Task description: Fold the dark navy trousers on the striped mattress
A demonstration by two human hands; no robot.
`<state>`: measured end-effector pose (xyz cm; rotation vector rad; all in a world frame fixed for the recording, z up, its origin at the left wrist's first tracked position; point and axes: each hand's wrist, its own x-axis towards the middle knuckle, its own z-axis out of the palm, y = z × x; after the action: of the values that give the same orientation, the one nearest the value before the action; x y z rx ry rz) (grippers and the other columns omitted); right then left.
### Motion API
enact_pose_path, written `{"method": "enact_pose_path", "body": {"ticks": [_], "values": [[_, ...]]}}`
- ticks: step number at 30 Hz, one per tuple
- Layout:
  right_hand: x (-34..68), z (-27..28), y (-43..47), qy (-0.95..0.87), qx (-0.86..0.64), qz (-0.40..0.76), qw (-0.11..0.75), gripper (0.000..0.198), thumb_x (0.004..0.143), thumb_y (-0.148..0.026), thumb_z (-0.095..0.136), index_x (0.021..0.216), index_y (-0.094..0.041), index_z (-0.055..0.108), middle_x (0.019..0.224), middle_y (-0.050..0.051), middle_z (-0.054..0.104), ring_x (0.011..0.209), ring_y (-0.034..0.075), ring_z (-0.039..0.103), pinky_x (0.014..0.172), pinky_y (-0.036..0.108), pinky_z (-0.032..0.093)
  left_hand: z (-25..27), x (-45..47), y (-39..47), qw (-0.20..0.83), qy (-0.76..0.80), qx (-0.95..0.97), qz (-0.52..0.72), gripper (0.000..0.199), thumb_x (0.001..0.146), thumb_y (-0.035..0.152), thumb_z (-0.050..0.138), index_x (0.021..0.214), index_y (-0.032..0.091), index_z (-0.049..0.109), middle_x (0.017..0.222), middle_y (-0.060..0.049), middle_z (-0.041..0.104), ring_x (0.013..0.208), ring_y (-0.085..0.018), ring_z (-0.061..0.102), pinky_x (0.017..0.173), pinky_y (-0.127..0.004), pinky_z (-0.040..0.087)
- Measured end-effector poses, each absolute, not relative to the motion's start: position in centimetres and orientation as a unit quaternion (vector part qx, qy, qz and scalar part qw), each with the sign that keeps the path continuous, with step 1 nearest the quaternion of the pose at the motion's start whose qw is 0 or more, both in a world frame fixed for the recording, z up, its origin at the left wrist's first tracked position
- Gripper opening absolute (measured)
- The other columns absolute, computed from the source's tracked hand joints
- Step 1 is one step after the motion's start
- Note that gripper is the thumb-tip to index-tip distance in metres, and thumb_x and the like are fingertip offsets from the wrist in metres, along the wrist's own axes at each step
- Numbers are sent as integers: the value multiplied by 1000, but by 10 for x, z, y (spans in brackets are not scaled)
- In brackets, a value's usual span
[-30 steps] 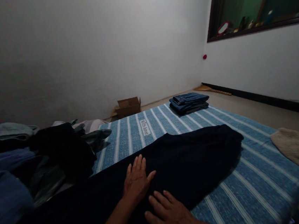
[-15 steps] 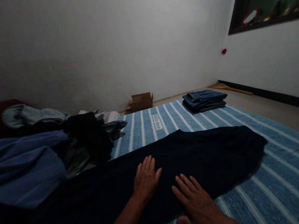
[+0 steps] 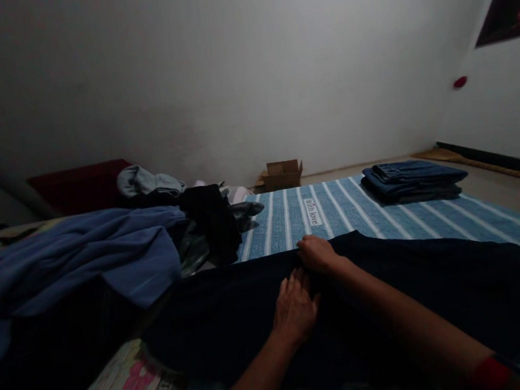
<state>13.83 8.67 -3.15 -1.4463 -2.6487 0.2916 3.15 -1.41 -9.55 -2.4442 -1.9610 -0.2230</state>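
Note:
A pair of dark navy trousers [image 3: 235,320] lies stretched sideways across the bed, folded lengthwise, with a pointed bump on the far edge. My left hand [image 3: 295,305] rests flat on the middle of the cloth, fingers extended forward. Just beyond it, my right hand [image 3: 317,253] is closed at the far edge of the trousers, its fingers curled over the cloth. My right forearm crosses over the garment from the lower right. Both hands are close together, and the right fingertips are partly hidden.
A blue-and-white striped sheet [image 3: 285,217] covers the bed. Folded jeans [image 3: 412,179] are stacked at the far right. Loose clothes, including a blue garment [image 3: 90,248], are heaped on the left. A cardboard box [image 3: 282,174] sits by the wall. Flowered cloth [image 3: 122,383] shows at lower left.
My right hand has moved from lying flat near the front edge to the far edge, closing on the cloth there. The left hand stays flat on the trousers. The view has turned left.

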Motion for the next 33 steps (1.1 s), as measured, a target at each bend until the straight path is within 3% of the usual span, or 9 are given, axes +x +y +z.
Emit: {"method": "enact_pose_path", "body": {"ticks": [6, 19, 25, 33], "values": [[105, -47, 122, -870, -481, 111, -17, 27, 90, -33, 55, 106, -13, 60, 116, 9, 58, 101, 21, 58, 85, 41, 48, -103, 30, -19, -4, -614, -782, -110, 51, 92, 36, 42, 134, 8, 45, 142, -18, 42, 135, -29, 33, 110, -50, 29], [99, -43, 141, -872, -451, 155, -106, 26, 83, -36, 64, 99, -15, 64, 100, 6, 65, 90, 18, 61, 77, 35, 50, -110, 33, -21, -5, -615, -777, -135, 52, 93, 39, 38, 134, 8, 45, 143, -15, 41, 136, -28, 31, 111, -47, 28], [101, -41, 155, -892, -382, 210, -119, 19, 75, -34, 68, 81, -16, 70, 75, 1, 66, 71, 13, 59, 58, 20, 40, -111, 33, -22, 5, -616, -776, -139, 52, 93, 40, 39, 133, 9, 46, 142, -15, 43, 135, -28, 33, 110, -47, 30], [99, -31, 151, -908, -327, 207, -163, 17, 73, -32, 68, 67, -16, 67, 60, -1, 58, 58, 10, 51, 52, 21, 34, -113, 33, -22, 9, -615, -775, -145, 53, 93, 41, 38, 135, 9, 43, 142, -16, 43, 135, -28, 33, 109, -48, 31]]}}
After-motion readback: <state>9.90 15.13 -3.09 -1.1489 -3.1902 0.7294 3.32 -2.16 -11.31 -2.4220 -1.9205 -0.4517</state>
